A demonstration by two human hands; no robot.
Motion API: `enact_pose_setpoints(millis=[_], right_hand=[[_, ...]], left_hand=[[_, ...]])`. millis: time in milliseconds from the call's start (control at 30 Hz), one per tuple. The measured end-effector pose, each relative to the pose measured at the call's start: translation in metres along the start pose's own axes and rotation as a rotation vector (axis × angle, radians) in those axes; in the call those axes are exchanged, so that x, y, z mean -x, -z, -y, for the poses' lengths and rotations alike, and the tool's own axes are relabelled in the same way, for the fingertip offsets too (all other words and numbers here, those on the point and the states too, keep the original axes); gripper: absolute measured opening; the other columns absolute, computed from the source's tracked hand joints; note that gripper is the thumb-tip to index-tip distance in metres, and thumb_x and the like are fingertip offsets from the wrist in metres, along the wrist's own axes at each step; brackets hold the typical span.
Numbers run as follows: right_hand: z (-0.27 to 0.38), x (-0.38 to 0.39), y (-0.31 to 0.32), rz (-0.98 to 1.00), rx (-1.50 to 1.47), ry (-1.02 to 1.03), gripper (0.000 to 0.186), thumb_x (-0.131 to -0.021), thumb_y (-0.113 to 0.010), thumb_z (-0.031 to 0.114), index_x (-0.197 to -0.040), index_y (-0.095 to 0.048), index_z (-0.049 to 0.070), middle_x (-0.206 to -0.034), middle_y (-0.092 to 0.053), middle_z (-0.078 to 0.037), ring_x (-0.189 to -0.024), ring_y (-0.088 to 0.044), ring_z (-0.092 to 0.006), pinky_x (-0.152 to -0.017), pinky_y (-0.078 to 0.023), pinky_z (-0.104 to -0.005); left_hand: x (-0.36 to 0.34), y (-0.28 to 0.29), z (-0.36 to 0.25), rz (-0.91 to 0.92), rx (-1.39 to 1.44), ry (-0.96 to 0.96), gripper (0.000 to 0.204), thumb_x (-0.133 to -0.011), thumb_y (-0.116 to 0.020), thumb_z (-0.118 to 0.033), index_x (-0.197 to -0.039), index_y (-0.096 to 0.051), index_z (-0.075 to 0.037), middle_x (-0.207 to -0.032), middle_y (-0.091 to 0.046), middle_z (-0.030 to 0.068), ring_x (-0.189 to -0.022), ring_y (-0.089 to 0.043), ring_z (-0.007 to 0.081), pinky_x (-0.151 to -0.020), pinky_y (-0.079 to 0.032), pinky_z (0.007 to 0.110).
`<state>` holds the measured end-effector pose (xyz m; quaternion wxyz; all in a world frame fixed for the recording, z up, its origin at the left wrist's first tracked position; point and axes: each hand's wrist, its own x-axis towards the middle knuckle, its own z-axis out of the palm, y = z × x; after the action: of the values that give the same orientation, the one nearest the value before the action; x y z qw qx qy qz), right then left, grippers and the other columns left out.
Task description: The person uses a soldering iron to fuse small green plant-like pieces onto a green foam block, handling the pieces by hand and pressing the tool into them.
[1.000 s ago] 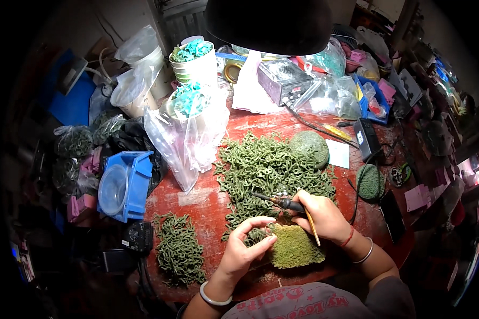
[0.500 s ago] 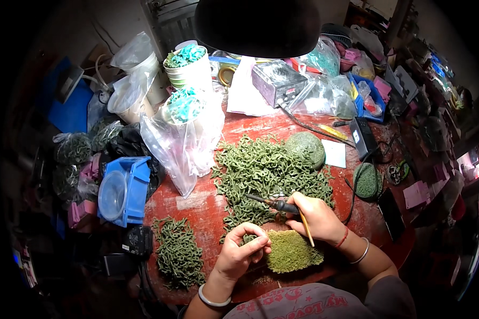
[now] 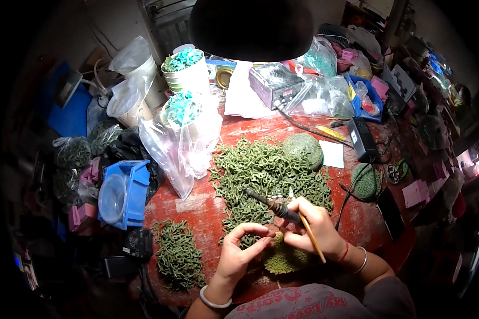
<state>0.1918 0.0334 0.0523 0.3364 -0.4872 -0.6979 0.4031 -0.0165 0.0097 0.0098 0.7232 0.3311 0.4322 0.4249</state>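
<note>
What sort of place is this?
Probably a small craft workshop: heaps of small green curly pieces lie on a worn red table, and the right hand holds a dark pen-like tool.

Hard white light across the middle of the red tabletop point(image 3: 205, 217), glare bleaching the clear plastic bag point(image 3: 176, 155) at upper left, dark rounded shape point(image 3: 251, 27) at upper centre unlit, green mat point(image 3: 280, 260) shaded beside the right hand point(image 3: 318, 229), black corners, fisheye-bent edges, far right dim, soft.
</note>
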Motion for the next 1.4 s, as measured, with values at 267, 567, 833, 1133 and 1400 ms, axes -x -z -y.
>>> enact_pose_setpoints(millis=[267, 567, 833, 1133, 1400], right_hand=[[0.007, 0.007, -0.012, 0.039, -0.092, 0.009, 0.030, -0.076, -0.074, 0.002, -0.100, -0.057, 0.001, -0.087, -0.068, -0.010, -0.080, -0.072, -0.0190, -0.070, -0.055, -0.0305], [0.010, 0.020, -0.002, 0.021, -0.129, -0.027, 0.028, -0.080, -0.074, 0.001, -0.104, -0.059, 0.001, -0.086, -0.068, -0.009, -0.077, -0.070, -0.0169, -0.069, -0.054, -0.0297], [0.012, 0.061, 0.024, -0.226, 0.184, 0.001, 0.024, -0.085, -0.078, 0.007, -0.103, -0.064, 0.001, -0.081, -0.065, -0.010, -0.066, -0.065, -0.0222, -0.061, -0.050, -0.0320], [0.000, 0.089, 0.051, -0.093, 0.448, -0.027, 0.022, -0.087, -0.079, 0.020, -0.092, -0.067, 0.003, -0.077, -0.065, -0.011, -0.067, -0.065, -0.0301, -0.058, -0.051, -0.0370], [-0.006, 0.087, 0.048, -0.036, 0.600, 0.019, 0.024, -0.085, -0.080, 0.025, -0.088, -0.067, 0.005, -0.075, -0.063, -0.009, -0.060, -0.062, -0.0280, -0.054, -0.048, -0.0369]], left_hand=[[-0.003, 0.011, 0.013, 0.054, -0.004, -0.086, 0.019, -0.087, -0.076, 0.002, -0.104, -0.069, -0.002, -0.104, -0.070, 0.0044, -0.097, -0.065, 0.0117, -0.087, -0.052, 0.027], [0.000, 0.010, 0.008, 0.068, -0.050, -0.072, 0.019, -0.087, -0.077, 0.001, -0.104, -0.070, -0.002, -0.102, -0.069, 0.0027, -0.086, -0.064, 0.0080, -0.077, -0.052, 0.023], [0.001, 0.009, 0.005, 0.072, 0.123, 0.013, 0.028, -0.088, -0.071, 0.007, -0.114, -0.065, -0.002, -0.098, -0.067, 0.0054, -0.077, -0.065, 0.0081, -0.057, -0.044, 0.017], [0.002, 0.003, 0.001, 0.048, 0.137, 0.021, 0.032, -0.088, -0.070, 0.007, -0.118, -0.064, -0.002, -0.098, -0.065, 0.0052, -0.080, -0.067, 0.0100, -0.054, -0.043, 0.017], [0.002, 0.004, 0.000, 0.046, 0.164, 0.049, 0.040, -0.089, -0.069, 0.006, -0.127, -0.061, -0.003, -0.099, -0.061, 0.0030, -0.084, -0.069, 0.0138, -0.054, -0.043, 0.016]])
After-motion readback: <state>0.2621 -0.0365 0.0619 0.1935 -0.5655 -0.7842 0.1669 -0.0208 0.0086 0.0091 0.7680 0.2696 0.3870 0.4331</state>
